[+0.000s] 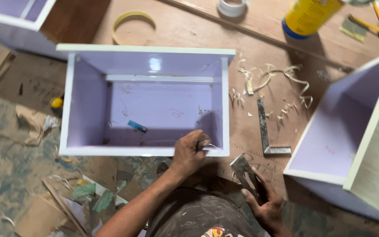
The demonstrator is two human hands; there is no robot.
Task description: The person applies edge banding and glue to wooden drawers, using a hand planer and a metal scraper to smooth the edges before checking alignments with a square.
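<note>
An open lilac box [88,109] with white edges lies on its side on the plywood bench, its opening facing up at me. My left hand [190,151] rests on the box's near right rim, fingers pinched on a thin white edge strip [213,146] curling off that rim. Below and to the right, clear of the box, my right hand [265,206] holds a flat grey metal blade [243,172], its end pointing toward the box's corner. A small blue object [137,126] lies inside the box.
A metal try square [266,134] and curled wood shavings [277,79] lie right of the box. A second lilac box [343,131] stands at the right, another [14,13] at top left. At the far edge are a yellow bottle [308,15], tape roll [232,6] and yellow ring [132,26].
</note>
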